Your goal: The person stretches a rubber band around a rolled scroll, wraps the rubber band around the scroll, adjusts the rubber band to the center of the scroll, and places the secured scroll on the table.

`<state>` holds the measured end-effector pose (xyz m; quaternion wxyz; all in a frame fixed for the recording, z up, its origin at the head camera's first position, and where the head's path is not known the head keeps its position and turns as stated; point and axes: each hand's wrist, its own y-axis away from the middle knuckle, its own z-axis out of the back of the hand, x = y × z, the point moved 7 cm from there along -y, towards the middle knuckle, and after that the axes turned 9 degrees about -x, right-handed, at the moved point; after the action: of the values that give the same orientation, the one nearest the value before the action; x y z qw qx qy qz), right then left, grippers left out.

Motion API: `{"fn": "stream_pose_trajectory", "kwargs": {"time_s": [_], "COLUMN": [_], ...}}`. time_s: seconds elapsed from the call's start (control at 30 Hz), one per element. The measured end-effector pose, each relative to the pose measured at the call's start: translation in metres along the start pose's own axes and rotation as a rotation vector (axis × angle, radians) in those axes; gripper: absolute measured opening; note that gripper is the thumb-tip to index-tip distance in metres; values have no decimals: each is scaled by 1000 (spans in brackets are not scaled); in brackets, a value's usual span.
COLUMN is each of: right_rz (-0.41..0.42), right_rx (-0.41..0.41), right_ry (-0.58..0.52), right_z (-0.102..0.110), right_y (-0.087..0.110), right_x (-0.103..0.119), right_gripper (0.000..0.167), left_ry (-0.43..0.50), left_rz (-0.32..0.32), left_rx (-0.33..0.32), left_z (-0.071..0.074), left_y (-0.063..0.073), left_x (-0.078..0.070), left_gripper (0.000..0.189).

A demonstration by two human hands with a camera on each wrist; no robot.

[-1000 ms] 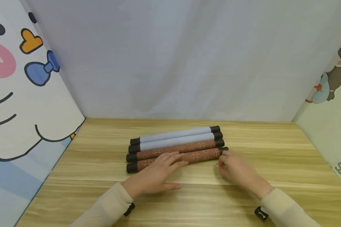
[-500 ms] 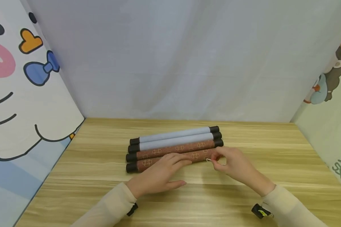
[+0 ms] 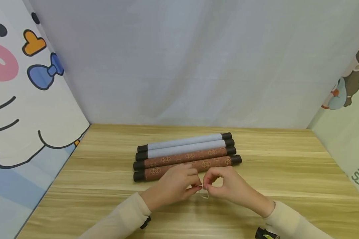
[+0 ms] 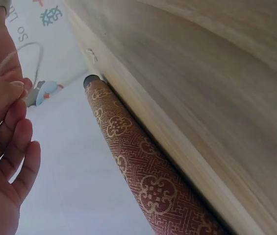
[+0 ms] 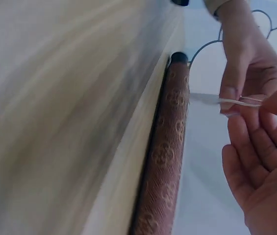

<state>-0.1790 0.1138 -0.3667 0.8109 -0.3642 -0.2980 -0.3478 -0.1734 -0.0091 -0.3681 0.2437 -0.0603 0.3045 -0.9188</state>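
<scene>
A thin white string [image 5: 241, 102] sits at the lower middle of the head frame, where the left hand [image 3: 178, 184] and the right hand [image 3: 228, 184] each pinch it between thumb and fingertip. Just above lie a brown patterned roll [image 3: 207, 163], a second brown roll [image 3: 189, 156] and two pale blue rolls [image 3: 185, 150], side by side on the wooden table [image 3: 287, 166].
</scene>
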Motion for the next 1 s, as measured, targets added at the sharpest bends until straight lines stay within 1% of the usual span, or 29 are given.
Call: {"fn": "stream_pose_trajectory", "kwargs": {"time_s": [0.07, 0.13, 0.2, 0.27, 0.33, 0.4, 0.47, 0.53, 0.6, 0.67, 0.73, 0.77, 0.83, 0.9, 0.93, 1.0], "right_rz": [-112, -180, -216, -244, -276, -292, -314, -370, -456, -544, -630, -654, -680, -703, -717, -750], "right_rx": [34, 89, 172, 266, 355, 428, 492, 564, 611, 616, 560, 516, 425, 333, 292, 217], "right_ry": [-157, -332, -500, -639, -732, -789, -788, -773, -699, -589, -455, -379, -263, -197, -183, -201], "right_z": [-4, -11, -20, -29, -37, -42, -45, -49, -51, -49, -43, -38, -28, -20, -17, -14], "right_y": [2, 5, 8, 12, 16, 20, 24, 29, 35, 39, 39, 38, 33, 27, 24, 20], "right_x": [-4, -6, -5, -3, -3, -3, -4, -6, -12, -19, -28, -32, -38, -42, -44, -45], "right_gripper": [11, 4, 11, 18, 22, 25, 28, 31, 32, 32, 33, 33, 33, 40, 43, 47], "left_ry": [-8, -14, -17, -17, -7, 21, 66, 115, 161, 202, 223, 221, 206, 171, 160, 119], "left_rz": [-18, -29, -27, -16, 0, 24, 52, 76, 89, 70, 20, -18, -106, -192, -228, -297], "left_rx": [-10, -17, -25, -35, -47, -63, -83, -115, -151, -174, -160, -141, -82, -20, 10, 63], "left_z": [0, 1, 3, 5, 7, 10, 13, 18, 22, 26, 27, 26, 22, 16, 13, 7], "left_y": [1, 1, 1, 0, 0, -1, 0, -1, -1, -3, -4, -4, -4, -2, -1, 1], "left_x": [-1, -2, -3, -3, -2, -1, 0, 2, 3, 2, -3, -7, -19, -34, -41, -55], "left_gripper": [8, 9, 9, 9, 8, 8, 8, 7, 8, 9, 8, 7, 5, 3, 3, 3]}}
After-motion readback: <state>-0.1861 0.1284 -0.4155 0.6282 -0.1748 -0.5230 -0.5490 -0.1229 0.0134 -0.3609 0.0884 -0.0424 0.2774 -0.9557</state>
